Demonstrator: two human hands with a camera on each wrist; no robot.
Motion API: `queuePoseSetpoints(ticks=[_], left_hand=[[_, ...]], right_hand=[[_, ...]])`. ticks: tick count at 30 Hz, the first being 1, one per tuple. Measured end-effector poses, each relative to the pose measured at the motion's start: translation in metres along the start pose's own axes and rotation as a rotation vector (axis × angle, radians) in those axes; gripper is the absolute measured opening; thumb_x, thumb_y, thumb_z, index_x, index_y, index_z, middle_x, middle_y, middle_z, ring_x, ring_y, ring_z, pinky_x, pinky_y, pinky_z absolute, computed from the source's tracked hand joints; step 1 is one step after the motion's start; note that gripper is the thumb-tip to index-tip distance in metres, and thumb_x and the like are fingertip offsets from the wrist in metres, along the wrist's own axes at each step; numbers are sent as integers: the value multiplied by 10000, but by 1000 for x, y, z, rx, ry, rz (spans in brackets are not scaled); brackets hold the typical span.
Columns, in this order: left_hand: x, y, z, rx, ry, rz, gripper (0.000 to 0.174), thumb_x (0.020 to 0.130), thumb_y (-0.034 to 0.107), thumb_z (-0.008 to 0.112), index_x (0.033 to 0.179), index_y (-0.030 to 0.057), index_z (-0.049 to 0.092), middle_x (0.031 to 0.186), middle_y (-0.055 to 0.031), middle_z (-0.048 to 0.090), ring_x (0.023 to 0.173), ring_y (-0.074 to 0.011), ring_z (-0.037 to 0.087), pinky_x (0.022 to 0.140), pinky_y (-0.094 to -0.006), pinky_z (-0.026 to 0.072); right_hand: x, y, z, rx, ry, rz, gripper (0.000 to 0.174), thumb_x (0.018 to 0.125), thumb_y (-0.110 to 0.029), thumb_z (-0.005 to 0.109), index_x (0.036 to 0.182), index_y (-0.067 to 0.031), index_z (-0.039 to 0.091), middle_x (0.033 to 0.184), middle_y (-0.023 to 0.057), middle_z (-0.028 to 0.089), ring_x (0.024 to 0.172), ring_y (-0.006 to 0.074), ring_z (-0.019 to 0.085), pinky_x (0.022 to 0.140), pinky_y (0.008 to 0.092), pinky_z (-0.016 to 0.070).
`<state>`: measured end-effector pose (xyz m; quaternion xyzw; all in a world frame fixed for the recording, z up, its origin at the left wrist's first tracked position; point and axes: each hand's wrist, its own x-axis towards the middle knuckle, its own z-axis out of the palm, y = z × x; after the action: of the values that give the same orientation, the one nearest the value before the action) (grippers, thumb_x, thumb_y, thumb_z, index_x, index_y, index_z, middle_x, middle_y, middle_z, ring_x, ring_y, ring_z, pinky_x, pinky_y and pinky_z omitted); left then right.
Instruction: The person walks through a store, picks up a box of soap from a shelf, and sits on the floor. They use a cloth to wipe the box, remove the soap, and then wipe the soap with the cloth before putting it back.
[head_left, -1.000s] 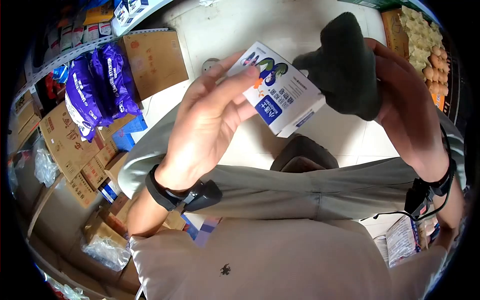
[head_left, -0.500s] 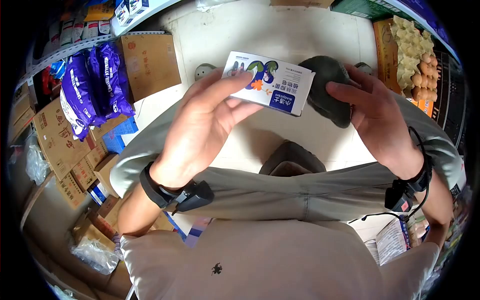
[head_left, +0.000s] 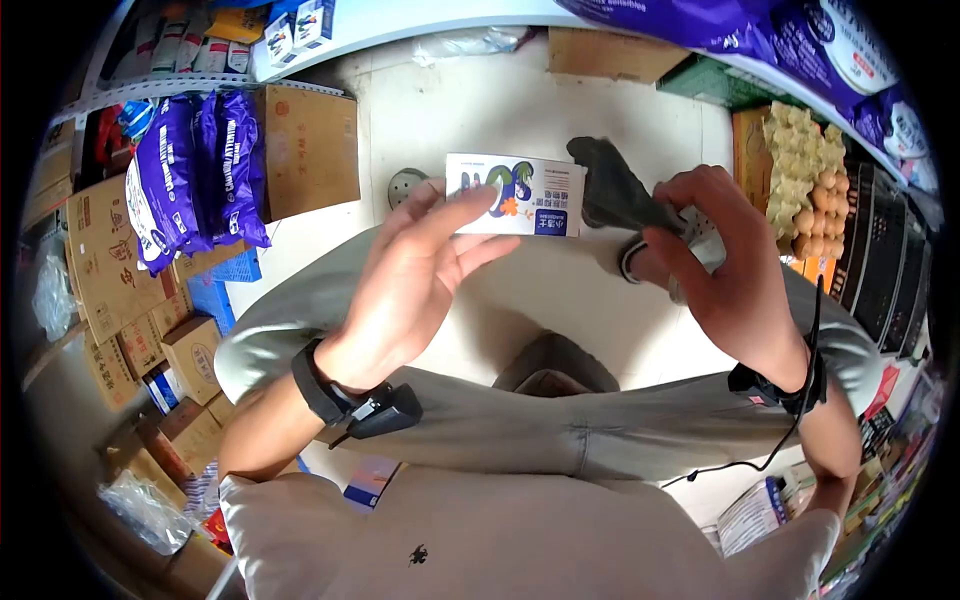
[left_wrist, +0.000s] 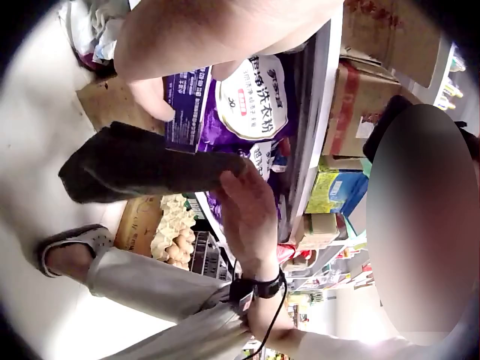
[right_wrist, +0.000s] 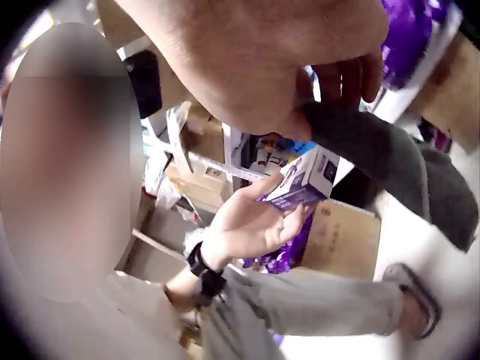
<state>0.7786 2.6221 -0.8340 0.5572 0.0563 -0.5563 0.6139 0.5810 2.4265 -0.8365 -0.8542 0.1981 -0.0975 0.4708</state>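
Observation:
In the head view, my left hand (head_left: 405,275) grips a small white and blue printed box (head_left: 525,195), thumb over its front face and fingers behind. My right hand (head_left: 730,265) pinches one end of a dark grey cloth (head_left: 618,185) between thumb and fingers; its other end lies beside the box's right edge. The left wrist view has the cloth (left_wrist: 127,165) stretching out from the right hand (left_wrist: 249,214), with the box (left_wrist: 186,109) above it. From the right wrist, the box (right_wrist: 306,178) shows in the left hand (right_wrist: 251,223), near the hanging cloth (right_wrist: 397,161).
Purple bags (head_left: 205,170) and cardboard boxes (head_left: 305,150) stand at the left. Egg trays with eggs (head_left: 825,210) are at the right, beneath a shelf holding purple packs (head_left: 800,50). A dark object (head_left: 557,365) sits on the floor between the legs.
The box has been turned level and lowered a little. The right hand has moved down and left, and the cloth, earlier bunched over its fingers, now extends from its fingertips. The camera view has shifted.

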Motion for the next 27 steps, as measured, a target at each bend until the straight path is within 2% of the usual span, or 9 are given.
queuePoseSetpoints(ticks=[3,6,7,12,15,17,18,23,27], left_hand=[[2,-3,-3,-16,7,46,280,1028,92,596,1287,-14,587,1207,-140,694,1046,-213,714,976,-341,578],[4,-3,-4,28,20,95,253,1043,83,576,1278,-7,605,1216,-117,694,1048,-193,709,974,-333,577],[6,-4,-6,20,25,97,247,1055,87,566,1282,2,613,1213,-92,698,1041,-168,702,968,-321,579],[12,-18,-10,118,61,12,278,1069,133,560,1308,-6,592,1254,-98,669,1025,-164,698,959,-307,575],[12,-26,-7,159,-44,-100,327,1075,165,561,1350,-13,554,1282,-103,648,1020,-163,697,947,-299,573],[10,-33,-1,165,-99,-219,399,1076,193,569,1417,0,490,1300,-83,639,1015,-153,695,925,-298,572],[9,-37,0,159,-118,-245,405,1076,195,570,1426,9,482,1304,-78,637,1015,-153,695,921,-301,572],[1,-46,0,108,-231,-320,410,1075,176,559,1451,45,464,1311,-72,644,1022,-167,708,917,-326,574],[1,-33,-1,-41,-354,-331,394,1072,139,541,1448,46,467,1299,-74,656,1061,-190,715,911,-360,586]], right_hand=[[4,-7,-11,-66,-4,-51,233,828,54,681,1046,41,602,925,147,606,849,279,611,808,340,478],[6,-27,-28,88,-147,58,252,815,56,709,1055,28,639,892,159,635,790,293,647,682,360,484],[9,-28,-31,90,-173,-41,247,792,57,719,1028,24,652,862,138,643,722,284,642,635,342,473],[15,-40,-55,326,-582,-118,224,778,34,748,992,10,688,864,125,670,703,293,640,625,345,472],[14,-43,-47,437,-612,-108,200,817,-19,767,999,6,688,848,110,665,660,212,615,602,315,464],[16,-48,-46,409,-659,60,188,838,-36,769,1002,3,688,830,101,659,640,164,594,590,300,456],[16,-50,-40,435,-590,209,176,869,-40,744,1029,-1,682,796,93,639,627,120,565,583,284,449],[11,-19,-6,92,-180,112,190,913,-18,675,1103,-17,666,895,130,709,617,210,569,584,317,461],[10,-12,3,95,-71,154,224,921,12,650,1139,-34,669,912,99,710,641,175,568,583,304,460]])
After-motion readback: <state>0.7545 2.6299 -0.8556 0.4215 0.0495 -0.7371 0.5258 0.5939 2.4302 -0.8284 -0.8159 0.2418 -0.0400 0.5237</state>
